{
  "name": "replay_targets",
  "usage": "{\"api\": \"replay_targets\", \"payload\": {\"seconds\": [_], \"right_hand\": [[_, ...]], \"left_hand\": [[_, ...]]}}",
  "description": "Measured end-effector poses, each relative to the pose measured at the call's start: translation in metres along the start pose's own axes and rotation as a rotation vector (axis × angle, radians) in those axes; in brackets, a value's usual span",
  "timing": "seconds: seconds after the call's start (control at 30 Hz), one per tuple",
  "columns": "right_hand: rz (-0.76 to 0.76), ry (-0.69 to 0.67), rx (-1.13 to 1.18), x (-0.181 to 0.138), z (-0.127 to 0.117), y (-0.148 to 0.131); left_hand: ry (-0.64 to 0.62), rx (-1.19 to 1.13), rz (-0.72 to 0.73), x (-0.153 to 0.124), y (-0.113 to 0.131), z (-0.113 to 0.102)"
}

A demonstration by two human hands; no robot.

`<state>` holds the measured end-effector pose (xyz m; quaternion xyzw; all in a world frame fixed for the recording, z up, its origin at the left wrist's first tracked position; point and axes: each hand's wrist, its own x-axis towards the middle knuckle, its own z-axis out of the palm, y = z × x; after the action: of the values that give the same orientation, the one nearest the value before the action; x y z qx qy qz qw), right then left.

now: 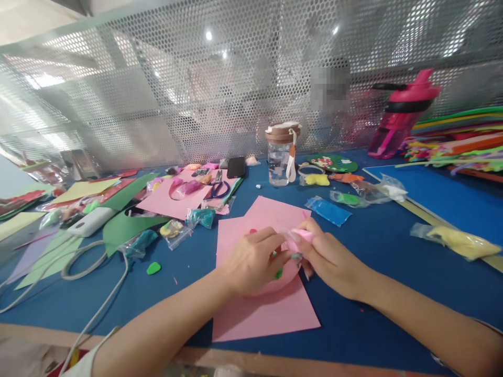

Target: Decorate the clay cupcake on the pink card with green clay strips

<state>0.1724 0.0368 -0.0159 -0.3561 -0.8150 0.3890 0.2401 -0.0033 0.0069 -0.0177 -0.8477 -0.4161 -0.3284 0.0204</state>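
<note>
Seen from the person's own head: two bare hands meet over a pink paper sheet (267, 314) lying on a blue table (393, 235). The right hand (328, 257) pinches a small crumpled pink piece (302, 235) between thumb and fingertips, just above the middle of the sheet. The left hand (253, 260) has its fingers curled together, their tips closed on the near end of the same piece. Whether the piece is clay, film or paper cannot be told. Small green bits (279, 273) lie on the sheet under the hands.

Beyond the sheet stands a clear water bottle (281, 157) with a brown lid. To the sheet's right, near its far corner, lies a bag of blue clay (328, 210); well apart on the right is a bag of yellow clay (459, 242). Far beyond and to the right stands a pink drink bottle (401, 112). To the sheet's left lie a green clay lump (153, 268), a white power bank (91, 221) and, farther back, purple-handled scissors (218, 188). A perforated metal screen (176, 89) closes off the far edge of the table.
</note>
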Motion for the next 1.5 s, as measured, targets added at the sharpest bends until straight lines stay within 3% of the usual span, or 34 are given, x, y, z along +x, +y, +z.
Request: {"api": "replay_targets", "payload": {"seconds": [0.1,0.2,0.4,0.63,0.9,1.0,1.13,1.33,1.5], "right_hand": [[-0.036,-0.066,-0.093,0.000,-0.001,-0.002],[-0.068,-0.025,-0.103,0.002,-0.002,-0.006],[-0.006,-0.085,0.176,0.003,-0.005,-0.005],[0.118,-0.168,0.580,0.009,-0.009,-0.002],[0.067,-0.123,0.638,0.013,-0.009,0.003],[0.059,-0.128,0.603,0.014,-0.009,0.005],[0.007,-0.121,0.475,0.013,-0.008,0.007],[-0.082,-0.068,0.114,0.006,-0.012,0.000],[-0.092,0.014,0.112,0.008,-0.010,-0.001]], "left_hand": [[-0.014,0.002,0.056,-0.002,-0.005,0.000],[0.044,0.023,0.100,-0.003,-0.008,0.000],[0.077,-0.050,0.079,-0.001,-0.004,-0.002],[0.044,-0.241,-0.083,0.003,-0.002,-0.006],[0.030,-0.319,-0.196,0.002,-0.015,-0.005],[0.042,-0.286,-0.182,0.002,-0.015,-0.004],[0.120,-0.181,-0.049,0.001,-0.015,-0.002],[0.105,-0.066,0.076,0.002,-0.016,-0.003],[0.239,-0.129,-0.067,0.006,-0.019,-0.005]]}}
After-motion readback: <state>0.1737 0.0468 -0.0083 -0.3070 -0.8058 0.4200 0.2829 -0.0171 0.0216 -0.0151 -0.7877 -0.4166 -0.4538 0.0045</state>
